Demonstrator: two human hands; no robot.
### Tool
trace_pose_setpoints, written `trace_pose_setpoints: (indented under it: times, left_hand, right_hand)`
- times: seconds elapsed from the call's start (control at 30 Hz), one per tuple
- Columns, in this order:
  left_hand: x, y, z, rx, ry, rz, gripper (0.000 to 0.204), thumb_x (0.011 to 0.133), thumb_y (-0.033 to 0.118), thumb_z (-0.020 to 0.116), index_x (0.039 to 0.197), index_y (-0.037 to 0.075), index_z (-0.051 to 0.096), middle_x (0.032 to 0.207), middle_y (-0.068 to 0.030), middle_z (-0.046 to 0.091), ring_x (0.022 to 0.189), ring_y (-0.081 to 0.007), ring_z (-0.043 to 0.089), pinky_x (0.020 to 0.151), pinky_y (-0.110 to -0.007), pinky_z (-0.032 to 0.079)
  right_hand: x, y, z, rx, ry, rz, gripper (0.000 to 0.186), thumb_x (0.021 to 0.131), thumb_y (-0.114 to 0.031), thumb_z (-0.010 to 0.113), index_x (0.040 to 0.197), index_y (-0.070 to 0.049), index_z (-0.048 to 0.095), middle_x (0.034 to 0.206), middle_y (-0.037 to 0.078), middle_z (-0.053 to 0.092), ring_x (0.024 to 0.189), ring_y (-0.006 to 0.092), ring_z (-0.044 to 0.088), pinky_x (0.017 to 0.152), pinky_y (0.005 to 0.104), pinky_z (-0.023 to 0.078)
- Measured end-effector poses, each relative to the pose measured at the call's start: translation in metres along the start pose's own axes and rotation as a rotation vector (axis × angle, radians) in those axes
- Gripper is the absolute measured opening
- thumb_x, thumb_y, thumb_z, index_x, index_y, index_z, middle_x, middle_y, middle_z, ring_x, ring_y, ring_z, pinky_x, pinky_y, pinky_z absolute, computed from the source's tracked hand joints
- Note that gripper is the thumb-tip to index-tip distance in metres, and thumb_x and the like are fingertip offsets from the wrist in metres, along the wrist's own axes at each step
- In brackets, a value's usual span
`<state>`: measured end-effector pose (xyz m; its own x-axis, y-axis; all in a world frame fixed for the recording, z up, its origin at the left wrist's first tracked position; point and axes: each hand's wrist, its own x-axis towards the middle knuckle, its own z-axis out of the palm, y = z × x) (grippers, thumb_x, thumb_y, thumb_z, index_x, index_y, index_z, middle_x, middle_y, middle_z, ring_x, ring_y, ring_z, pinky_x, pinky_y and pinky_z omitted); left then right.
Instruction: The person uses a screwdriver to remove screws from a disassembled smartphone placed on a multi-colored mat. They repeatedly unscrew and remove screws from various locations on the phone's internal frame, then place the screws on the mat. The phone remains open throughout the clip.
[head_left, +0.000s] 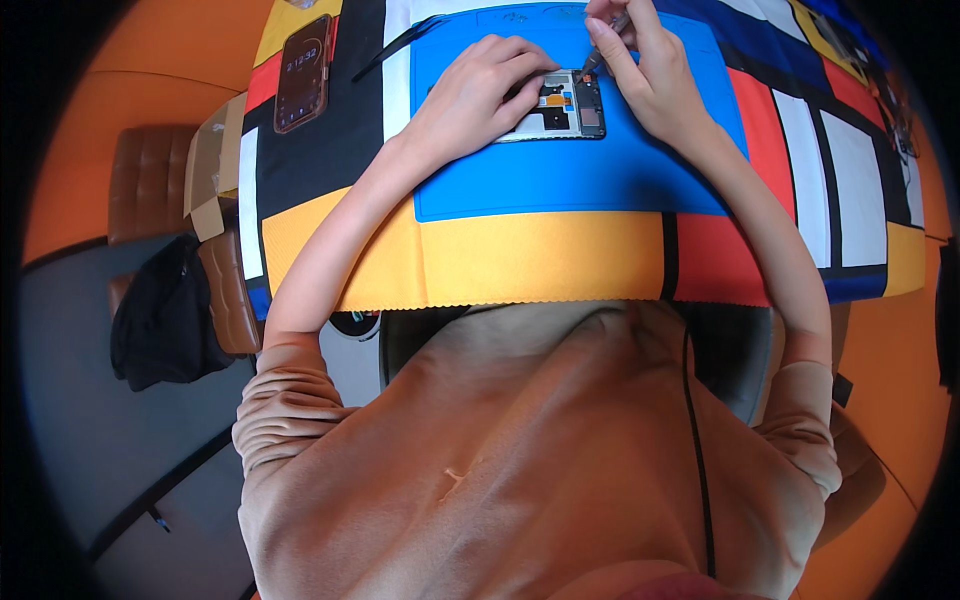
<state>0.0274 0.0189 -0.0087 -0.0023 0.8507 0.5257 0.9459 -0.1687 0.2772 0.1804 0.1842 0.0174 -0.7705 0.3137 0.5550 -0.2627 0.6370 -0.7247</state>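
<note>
An opened smartphone lies on a blue work mat, its back off and its inner parts showing. My left hand grips it from the left, with the fingers bent over its upper and left portion and hiding much of that side. Between the fingertips of my right hand is a slim screwdriver. It slants down to the upper right corner of the opened smartphone, where its tip appears to touch. The tip is too small to make out clearly.
A black pair of tweezers lies across the mat's upper left edge. Farther left, another smartphone with a lit screen rests on the patterned tablecloth. Beside the table are a cardboard box and a black garment on brown seats.
</note>
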Motion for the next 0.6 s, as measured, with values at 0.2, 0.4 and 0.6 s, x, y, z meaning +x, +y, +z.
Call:
trace_pose_setpoints:
  times: [0.2,0.4,0.6]
  left_hand:
    - [0.000,0.001,0.000,0.013,0.011,-0.002,0.018,0.098,0.017,0.063,0.108,0.005,0.072,0.107,-0.0102,0.068,0.102,-0.0288,0.062,0.093,-0.040,0.051]
    - [0.000,0.001,0.000,0.006,-0.014,-0.021,0.019,0.098,0.017,0.063,0.110,0.006,0.072,0.108,-0.0100,0.068,0.103,-0.0281,0.063,0.094,-0.040,0.051]
    - [0.000,0.002,-0.001,0.004,-0.019,-0.030,0.019,0.098,0.017,0.064,0.110,0.005,0.072,0.109,-0.0102,0.068,0.104,-0.0280,0.063,0.094,-0.040,0.051]
  right_hand:
    - [-0.001,-0.010,-0.005,-0.127,-0.146,-0.003,0.016,0.100,-0.006,0.057,0.114,-0.002,0.050,0.088,0.015,0.059,0.075,0.0289,0.064,0.070,0.0351,0.051]
    - [0.009,-0.003,-0.006,-0.131,-0.046,-0.267,0.020,0.091,0.000,0.059,0.109,-0.003,0.050,0.093,0.014,0.055,0.083,0.0306,0.060,0.077,0.0379,0.049]
    - [0.005,0.000,-0.004,-0.163,-0.051,-0.251,0.024,0.086,0.003,0.060,0.107,-0.003,0.049,0.095,0.012,0.053,0.084,0.0288,0.056,0.078,0.0367,0.048]
